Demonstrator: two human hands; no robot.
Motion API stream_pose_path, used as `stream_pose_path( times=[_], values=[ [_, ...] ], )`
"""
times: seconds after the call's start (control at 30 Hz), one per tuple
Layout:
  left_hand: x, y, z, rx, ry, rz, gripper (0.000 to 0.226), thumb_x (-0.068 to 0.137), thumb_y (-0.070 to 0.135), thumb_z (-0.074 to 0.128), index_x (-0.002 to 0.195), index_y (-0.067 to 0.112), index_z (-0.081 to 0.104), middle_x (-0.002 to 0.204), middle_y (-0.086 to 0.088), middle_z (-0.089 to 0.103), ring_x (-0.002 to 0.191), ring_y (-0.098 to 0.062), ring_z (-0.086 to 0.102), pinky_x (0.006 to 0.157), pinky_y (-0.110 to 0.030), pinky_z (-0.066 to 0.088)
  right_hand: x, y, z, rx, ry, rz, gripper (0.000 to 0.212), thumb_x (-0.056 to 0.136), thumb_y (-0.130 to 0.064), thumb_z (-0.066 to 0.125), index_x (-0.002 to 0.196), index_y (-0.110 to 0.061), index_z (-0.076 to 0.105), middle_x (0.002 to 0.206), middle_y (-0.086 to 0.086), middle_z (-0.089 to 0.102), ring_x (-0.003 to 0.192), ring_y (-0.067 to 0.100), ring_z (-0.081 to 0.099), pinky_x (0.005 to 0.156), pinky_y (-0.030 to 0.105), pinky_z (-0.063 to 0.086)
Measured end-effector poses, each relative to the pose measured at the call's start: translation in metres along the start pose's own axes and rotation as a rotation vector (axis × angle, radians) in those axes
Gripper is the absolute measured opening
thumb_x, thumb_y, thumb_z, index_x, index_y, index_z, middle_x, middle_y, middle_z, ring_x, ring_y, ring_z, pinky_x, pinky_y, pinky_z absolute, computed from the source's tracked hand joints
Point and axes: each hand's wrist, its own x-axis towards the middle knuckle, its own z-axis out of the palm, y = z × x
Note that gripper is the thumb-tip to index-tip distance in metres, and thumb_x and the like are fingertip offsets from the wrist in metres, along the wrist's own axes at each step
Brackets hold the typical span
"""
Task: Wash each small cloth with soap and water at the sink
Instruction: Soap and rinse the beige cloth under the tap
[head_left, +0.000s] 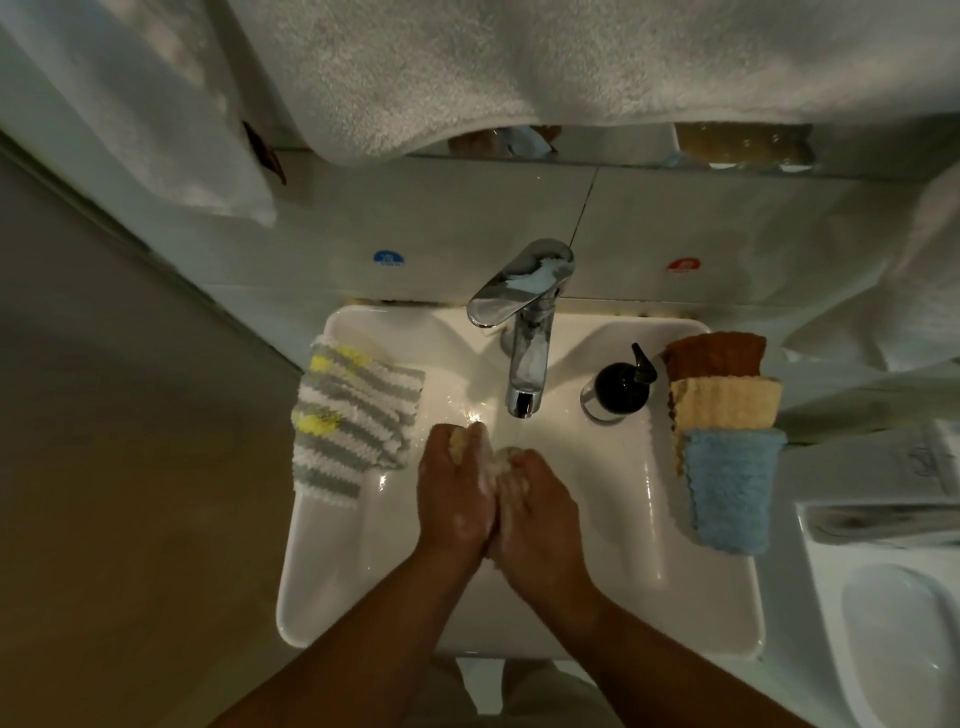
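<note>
I see only two pale lumps of the soapy cloth (460, 441); the left hand (454, 499) and right hand (540, 514) close round the remainder. Lettering on the blue sticker (387, 258) and red sticker (683, 265) is too small to read. The white towel (467, 62) is cut by the top edge and covers most of the mirror (597, 143). Both forearms (363, 649) leave the frame at the bottom. The blue cloth (727, 493) hides part of the yellow cloth (727, 402), which hides part of the brown cloth (717, 356).
</note>
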Motion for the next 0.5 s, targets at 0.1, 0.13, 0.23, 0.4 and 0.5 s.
stream_pose_path(
  times=[0.1,0.13,0.23,0.4,0.5],
  values=[
    [-0.007,-0.004,0.006,-0.133,-0.013,-0.142,0.034,0.091,0.058,0.051,0.083,0.026,0.06,0.085,-0.008,0.067,0.088,-0.035,0.067,0.087,-0.06,0.054,0.001,-0.006,-0.006,-0.007,-0.011,-0.054,0.016,0.105,-0.026,0.051,0.096,-0.017,0.06,0.077,-0.01,0.066,0.071,-0.001,0.065,0.061,0.011,0.047],
    [-0.016,-0.005,0.009,-0.173,-0.057,-0.184,0.034,0.097,0.054,0.048,0.087,0.025,0.062,0.089,-0.009,0.069,0.09,-0.035,0.069,0.088,-0.059,0.055,0.008,-0.005,-0.009,-0.034,0.013,-0.063,0.015,0.103,-0.026,0.053,0.092,-0.018,0.06,0.075,-0.011,0.065,0.071,-0.002,0.064,0.06,0.009,0.044],
    [-0.038,-0.009,0.015,-0.151,-0.247,-0.158,0.024,0.104,0.041,0.049,0.096,0.023,0.063,0.091,-0.005,0.072,0.084,-0.024,0.073,0.072,-0.045,0.06,0.034,0.008,-0.016,-0.062,0.114,0.061,0.022,0.102,-0.036,0.057,0.085,-0.022,0.061,0.072,-0.009,0.066,0.07,0.002,0.064,0.07,0.025,0.052],
    [-0.017,-0.004,0.011,0.033,-0.153,0.067,0.014,0.099,0.03,0.062,0.089,0.02,0.059,0.081,0.001,0.068,0.076,-0.017,0.067,0.073,-0.043,0.057,0.023,0.021,-0.009,-0.088,0.029,0.12,0.024,0.105,-0.025,0.048,0.084,-0.026,0.06,0.076,-0.011,0.066,0.071,0.007,0.066,0.073,0.034,0.053],
    [0.003,-0.005,0.003,0.04,-0.001,-0.017,0.012,0.095,0.033,0.064,0.091,0.024,0.057,0.086,-0.003,0.066,0.08,-0.022,0.066,0.08,-0.049,0.057,0.001,0.005,-0.007,-0.005,-0.055,-0.007,0.017,0.105,-0.027,0.05,0.097,-0.017,0.062,0.077,-0.008,0.067,0.069,0.003,0.066,0.062,0.012,0.047]
  ],
)
